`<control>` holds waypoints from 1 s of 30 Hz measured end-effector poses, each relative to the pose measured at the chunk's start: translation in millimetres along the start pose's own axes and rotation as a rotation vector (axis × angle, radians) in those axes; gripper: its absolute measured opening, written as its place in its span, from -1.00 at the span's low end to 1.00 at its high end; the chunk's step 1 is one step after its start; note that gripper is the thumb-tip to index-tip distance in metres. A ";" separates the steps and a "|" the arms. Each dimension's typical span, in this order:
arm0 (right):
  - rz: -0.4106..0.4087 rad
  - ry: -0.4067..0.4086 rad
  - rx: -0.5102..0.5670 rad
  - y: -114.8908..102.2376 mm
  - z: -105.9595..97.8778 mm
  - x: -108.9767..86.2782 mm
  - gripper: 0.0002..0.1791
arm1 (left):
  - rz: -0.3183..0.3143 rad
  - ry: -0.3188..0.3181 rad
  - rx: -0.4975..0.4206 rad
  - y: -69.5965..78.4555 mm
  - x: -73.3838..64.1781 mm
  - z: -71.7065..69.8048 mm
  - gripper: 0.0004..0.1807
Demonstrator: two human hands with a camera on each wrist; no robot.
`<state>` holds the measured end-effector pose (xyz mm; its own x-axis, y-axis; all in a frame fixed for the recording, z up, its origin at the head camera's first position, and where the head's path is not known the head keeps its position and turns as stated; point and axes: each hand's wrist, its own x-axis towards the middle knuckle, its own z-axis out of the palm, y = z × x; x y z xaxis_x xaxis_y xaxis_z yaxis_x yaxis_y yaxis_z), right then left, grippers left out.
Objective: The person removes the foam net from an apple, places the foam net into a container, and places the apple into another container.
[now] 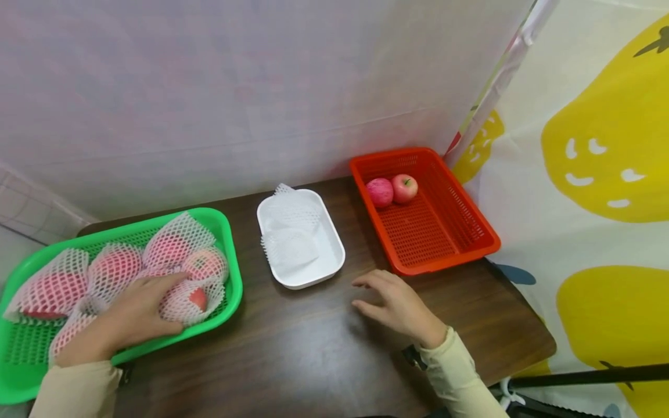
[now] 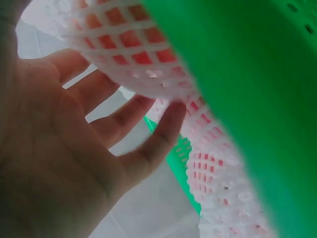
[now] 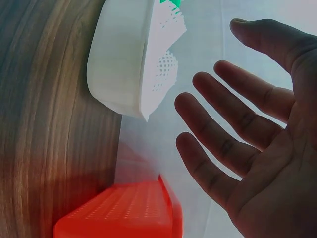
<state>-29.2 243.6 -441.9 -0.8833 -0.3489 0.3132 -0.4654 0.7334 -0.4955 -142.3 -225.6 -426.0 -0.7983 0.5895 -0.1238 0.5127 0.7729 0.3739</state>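
I see a round red fruit in a white foam net (image 1: 183,302) at the front right of the long green plastic basket (image 1: 236,278). The left hand (image 1: 133,316) is over it, thumb and first finger on either side. Its fingers look loose and spread, not curled round the fruit. More red fruit in white foam nets (image 1: 167,249) sits close by.

Next along the brown wooden bench (image 1: 292,348) is a small white tray (image 1: 331,264) with loose white foam nets (image 1: 292,244) in it. The right hand (image 1: 392,299) hangs near, fingers spread, holding nothing. Farther right, a red plastic basket (image 1: 439,232) has two bare pink-red apples (image 1: 405,188).

I think this step is reaching for a fruit. The next move seems to need the left fingers to close gently round it.
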 end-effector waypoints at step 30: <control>-0.016 0.005 0.028 0.3 0.5 4.4 -0.65 | 0.004 0.183 0.006 25.7 -6.9 -10.5 -0.03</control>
<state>-33.3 242.0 -441.0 -0.8753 -0.3579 0.3252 -0.4812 0.7108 -0.5130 -126.9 -212.3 -405.8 -0.8400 0.5405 0.0471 0.5175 0.7721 0.3688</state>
